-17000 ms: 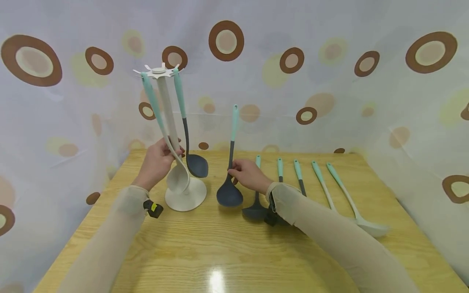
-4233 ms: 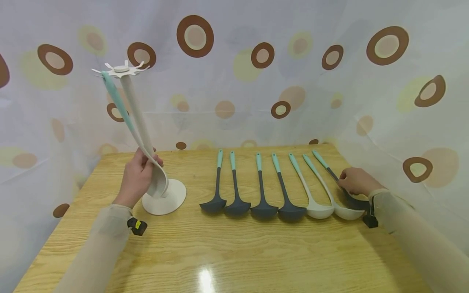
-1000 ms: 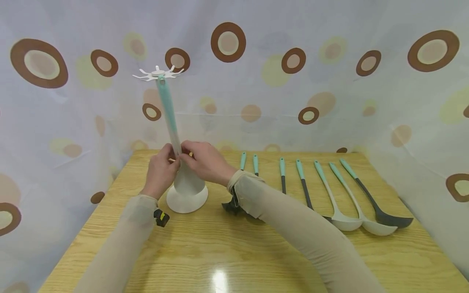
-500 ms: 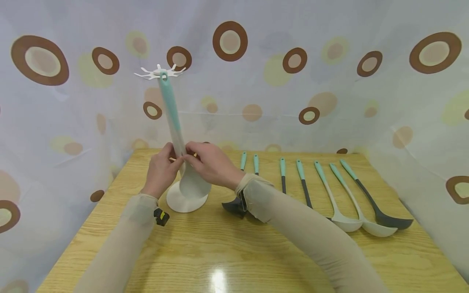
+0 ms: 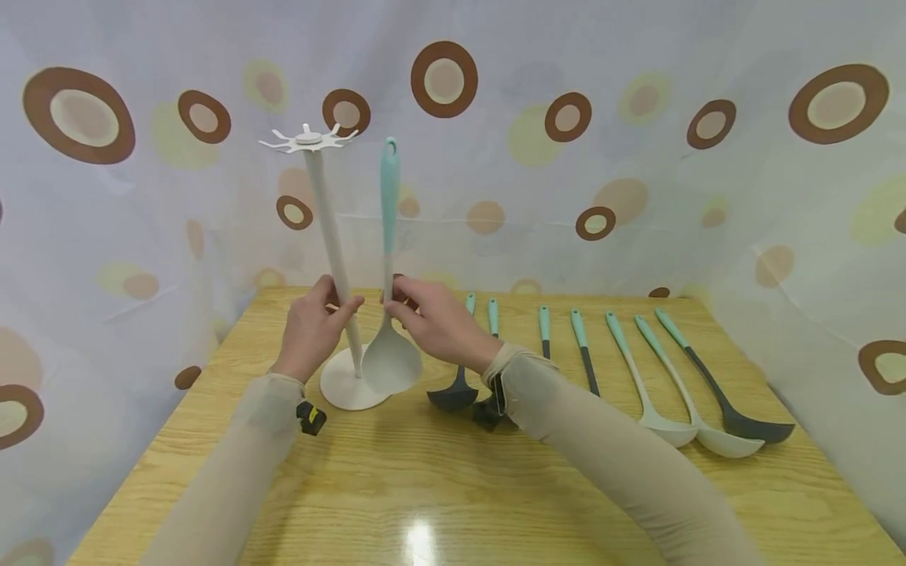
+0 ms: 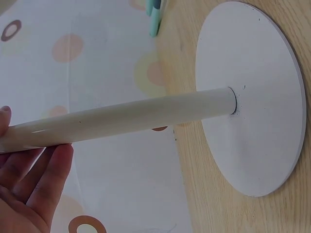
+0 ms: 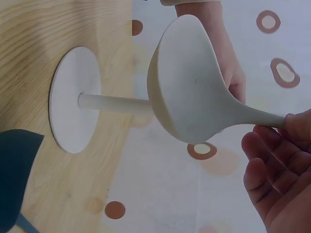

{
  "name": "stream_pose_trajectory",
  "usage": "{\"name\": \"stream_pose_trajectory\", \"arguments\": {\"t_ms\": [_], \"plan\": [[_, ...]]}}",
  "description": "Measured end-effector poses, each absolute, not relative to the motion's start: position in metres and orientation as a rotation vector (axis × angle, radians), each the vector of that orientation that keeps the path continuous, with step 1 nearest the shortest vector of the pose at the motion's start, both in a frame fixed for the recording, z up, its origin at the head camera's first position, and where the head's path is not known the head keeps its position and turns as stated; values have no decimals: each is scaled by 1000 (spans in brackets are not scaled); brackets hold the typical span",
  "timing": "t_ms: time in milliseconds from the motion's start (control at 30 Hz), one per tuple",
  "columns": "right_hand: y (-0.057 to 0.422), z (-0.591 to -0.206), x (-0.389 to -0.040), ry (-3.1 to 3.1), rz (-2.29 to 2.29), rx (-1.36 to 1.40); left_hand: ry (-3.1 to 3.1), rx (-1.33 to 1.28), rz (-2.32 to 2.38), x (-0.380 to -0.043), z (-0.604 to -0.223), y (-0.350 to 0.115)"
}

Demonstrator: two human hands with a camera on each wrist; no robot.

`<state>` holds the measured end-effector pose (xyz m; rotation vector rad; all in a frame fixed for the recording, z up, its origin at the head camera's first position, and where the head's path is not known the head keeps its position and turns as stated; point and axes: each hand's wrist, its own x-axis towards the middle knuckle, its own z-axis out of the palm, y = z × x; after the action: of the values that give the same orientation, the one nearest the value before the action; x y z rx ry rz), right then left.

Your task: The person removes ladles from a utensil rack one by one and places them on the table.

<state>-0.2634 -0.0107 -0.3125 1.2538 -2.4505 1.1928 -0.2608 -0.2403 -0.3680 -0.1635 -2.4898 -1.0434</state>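
Note:
In the head view my left hand [image 5: 309, 332] grips the pole of a white utensil stand [image 5: 326, 216]. Its thumb and fingers lie around the pole [image 6: 121, 118] in the left wrist view. The stand's hook ring [image 5: 309, 141] at the top carries nothing, and its round base [image 5: 347, 391] is on the table. Just right of the pole, my right hand [image 5: 444, 326] pinches the neck of a ladle [image 5: 392, 365] with a white bowl and mint handle. The ladle is upright, bowl down, apart from the hooks. Its bowl [image 7: 187, 82] fills the middle of the right wrist view.
A row of ladles with mint handles lies on the wooden table [image 5: 340, 487] to the right: dark ladles [image 5: 454, 397], white ladles [image 5: 729, 442] and a dark ladle [image 5: 757, 427] at the far right. My right forearm hides some. A patterned curtain [image 5: 495, 181] stands behind.
Earlier, ladles hung on the stand; the last, white one has come off its hook and moved right in my right hand. Over the final second my left hand stays on the pole.

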Motion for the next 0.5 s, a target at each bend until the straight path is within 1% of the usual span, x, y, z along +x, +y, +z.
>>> {"name": "stream_pose_trajectory", "arguments": {"t_ms": [267,500], "plan": [[2,-329,-284,-2524,1361,1111,-2494,-153,-1076,-261,-370,-240],[3,-346,-307,-2649,1421,993,-2476,-148,-1086,-262,-369,-238]]}}
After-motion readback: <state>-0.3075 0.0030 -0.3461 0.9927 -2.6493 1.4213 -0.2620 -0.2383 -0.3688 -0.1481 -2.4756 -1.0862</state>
